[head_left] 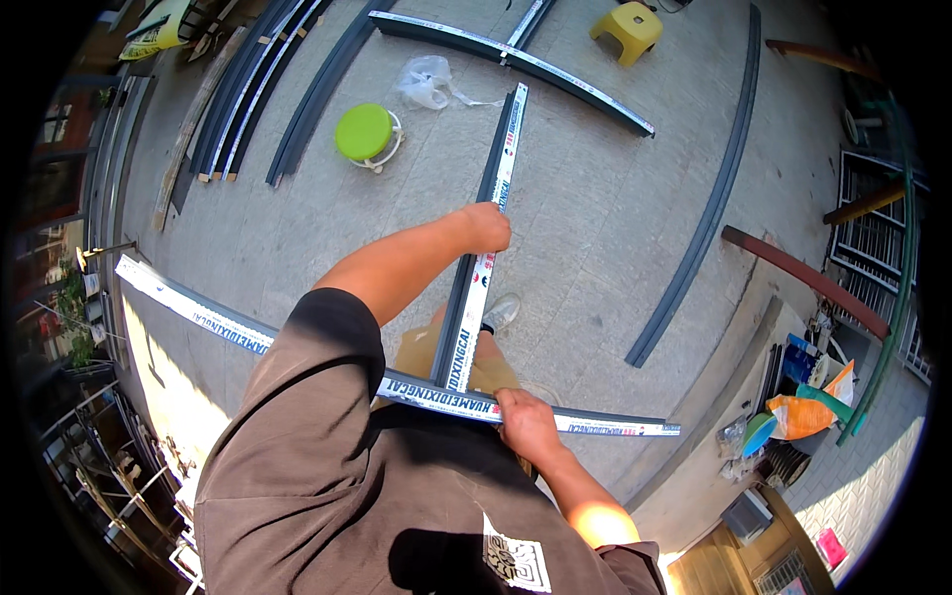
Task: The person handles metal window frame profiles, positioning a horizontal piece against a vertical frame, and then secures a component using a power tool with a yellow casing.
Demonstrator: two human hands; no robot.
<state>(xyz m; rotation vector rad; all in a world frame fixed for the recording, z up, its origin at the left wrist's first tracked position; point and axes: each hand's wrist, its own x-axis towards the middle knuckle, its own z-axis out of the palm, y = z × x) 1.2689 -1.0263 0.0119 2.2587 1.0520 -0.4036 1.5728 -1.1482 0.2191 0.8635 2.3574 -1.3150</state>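
Across my body lies a long dark grey metal profile [615,423] with white printed protective film. A second film-covered profile [509,139] meets it near its middle and runs away from me, forming a T. My left hand [486,228] is wrapped round this second profile, about halfway along. Close to the joint, my right hand [528,424] grips the crosswise profile, its fingers on the top face. Whether the two pieces are fastened cannot be seen. The far end of the second profile comes close to another T-shaped pair of profiles [595,93] on the floor.
A green round stool [363,132] and a clear plastic bag [426,82] are ahead on the left. A yellow stool [633,32] stands far right of centre. Several profiles [248,89] lie at the far left; a long dark one [709,223] lies right, near a reddish bar [808,281].
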